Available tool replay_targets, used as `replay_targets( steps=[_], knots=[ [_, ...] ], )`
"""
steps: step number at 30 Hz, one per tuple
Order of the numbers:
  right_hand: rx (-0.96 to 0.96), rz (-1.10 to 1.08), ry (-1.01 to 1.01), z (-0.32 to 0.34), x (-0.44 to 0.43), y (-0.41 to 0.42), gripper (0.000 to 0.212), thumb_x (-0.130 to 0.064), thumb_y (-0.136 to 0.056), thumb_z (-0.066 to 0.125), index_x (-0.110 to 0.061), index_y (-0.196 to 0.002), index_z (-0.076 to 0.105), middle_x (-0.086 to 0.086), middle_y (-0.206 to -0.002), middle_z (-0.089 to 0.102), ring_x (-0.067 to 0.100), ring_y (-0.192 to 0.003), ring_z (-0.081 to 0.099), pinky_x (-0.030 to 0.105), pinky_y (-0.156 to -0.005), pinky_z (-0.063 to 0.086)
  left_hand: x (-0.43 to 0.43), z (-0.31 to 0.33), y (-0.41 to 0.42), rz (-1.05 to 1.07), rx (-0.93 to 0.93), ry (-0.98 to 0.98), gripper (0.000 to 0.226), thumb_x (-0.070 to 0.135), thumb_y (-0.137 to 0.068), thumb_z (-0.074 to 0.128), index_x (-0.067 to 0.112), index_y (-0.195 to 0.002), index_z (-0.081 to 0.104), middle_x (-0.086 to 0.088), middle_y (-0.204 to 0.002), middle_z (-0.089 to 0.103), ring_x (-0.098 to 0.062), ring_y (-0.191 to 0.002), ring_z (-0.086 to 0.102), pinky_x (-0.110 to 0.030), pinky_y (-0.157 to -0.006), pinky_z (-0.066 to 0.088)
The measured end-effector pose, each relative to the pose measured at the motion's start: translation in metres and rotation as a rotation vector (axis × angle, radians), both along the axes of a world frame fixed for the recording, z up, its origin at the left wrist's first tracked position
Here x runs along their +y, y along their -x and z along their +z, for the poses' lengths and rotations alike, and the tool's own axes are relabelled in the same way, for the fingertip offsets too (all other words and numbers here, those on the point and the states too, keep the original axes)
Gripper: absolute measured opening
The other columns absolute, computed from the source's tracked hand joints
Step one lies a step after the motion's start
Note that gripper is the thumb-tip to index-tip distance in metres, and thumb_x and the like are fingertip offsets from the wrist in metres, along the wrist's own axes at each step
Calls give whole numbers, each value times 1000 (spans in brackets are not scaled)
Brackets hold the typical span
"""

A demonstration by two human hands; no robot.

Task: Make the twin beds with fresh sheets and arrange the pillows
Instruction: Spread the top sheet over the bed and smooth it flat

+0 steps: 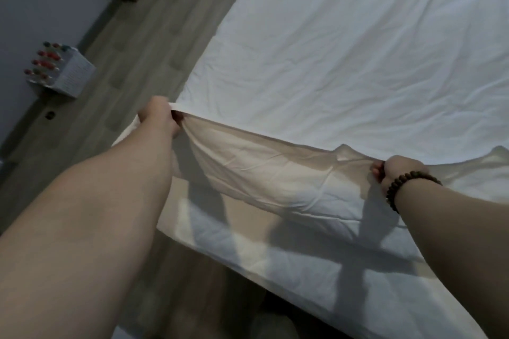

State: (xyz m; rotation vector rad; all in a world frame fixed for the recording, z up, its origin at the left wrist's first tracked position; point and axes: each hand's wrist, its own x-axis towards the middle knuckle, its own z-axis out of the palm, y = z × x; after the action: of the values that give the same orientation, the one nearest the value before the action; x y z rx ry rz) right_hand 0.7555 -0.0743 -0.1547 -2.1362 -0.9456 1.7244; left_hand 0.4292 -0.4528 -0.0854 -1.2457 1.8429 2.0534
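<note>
A white sheet lies spread over the bed, wrinkled, reaching to the far end. Its near edge is lifted off the quilted mattress, which shows below. My left hand grips the sheet's near left corner, raised above the bed's left side. My right hand, with a dark bead bracelet on the wrist, grips the same near edge further right. The cloth hangs taut between both hands, and its underside faces me. No pillows are in view.
Wood-look floor runs along the bed's left side. A small light-coloured box with red and green caps on top sits against the grey wall at the left. A dark headboard strip lies at the far top right.
</note>
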Motion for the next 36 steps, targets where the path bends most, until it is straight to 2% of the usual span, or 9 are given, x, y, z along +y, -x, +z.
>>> replay_targets(
  steps=[5,12,16,21,24,28,30,32,36],
  knots=[
    [82,-38,-48,43,24,31,26,9,-92,25,-4,-92,48,8,-63,52,13,-37,43,18,-33,32,61,41,32,-117,76,107,40,-2,-74,65,2,-113,67,-16,-97,71,-21,-57,64,-28,-43,52],
    [275,-193,-203,114,125,86,31,2,-94,20,-9,-98,49,2,-50,52,12,-36,44,21,-37,34,161,100,98,-226,213,322,38,14,-75,69,8,-112,61,-2,-99,65,-7,-57,57,-18,-27,37],
    [302,-179,-283,131,179,106,30,1,-96,19,-8,-96,47,3,-62,53,12,-38,46,20,-34,35,227,110,142,-301,354,276,33,16,-78,69,17,-106,53,0,-103,62,-17,-78,67,-35,-60,62],
    [293,-147,-287,99,207,119,36,-6,-100,22,-10,-121,50,1,-78,68,10,-51,62,21,-42,48,274,49,168,-570,298,158,26,-4,-87,54,20,-96,54,-13,-99,65,-20,-58,62,-29,-55,55],
    [276,-119,-238,53,207,122,24,-14,-102,33,-18,-104,57,-8,-70,70,4,-54,65,20,-44,45,268,-2,143,-773,135,124,4,21,-96,49,20,-97,52,-6,-99,63,-16,-75,63,-24,-77,50],
    [37,353,-196,-30,190,117,10,-12,-93,60,-9,-84,63,13,-87,63,31,-84,66,40,-73,53,239,-80,107,-1141,158,631,59,16,-81,69,14,-137,52,-10,-130,60,-29,-115,61,-35,-102,48],
    [-28,339,-181,-41,161,114,24,-14,-95,58,0,-114,63,18,-114,63,34,-108,62,38,-98,49,224,-101,87,-1350,171,857,55,11,-84,63,13,-138,54,-11,-136,58,-29,-125,56,-30,-103,42],
    [83,215,-217,-42,139,109,42,-13,-98,54,-5,-138,50,9,-123,56,27,-108,58,36,-102,47,218,-107,67,-1482,194,961,48,10,-82,59,13,-130,57,-12,-134,58,-31,-127,54,-32,-104,41],
    [-84,366,-272,-24,119,103,49,-12,-95,51,-12,-144,48,11,-135,55,34,-118,58,38,-100,48,221,-95,38,-1622,207,1075,33,16,-80,54,11,-112,60,-15,-127,57,-35,-124,53,-41,-104,46]
  ],
)
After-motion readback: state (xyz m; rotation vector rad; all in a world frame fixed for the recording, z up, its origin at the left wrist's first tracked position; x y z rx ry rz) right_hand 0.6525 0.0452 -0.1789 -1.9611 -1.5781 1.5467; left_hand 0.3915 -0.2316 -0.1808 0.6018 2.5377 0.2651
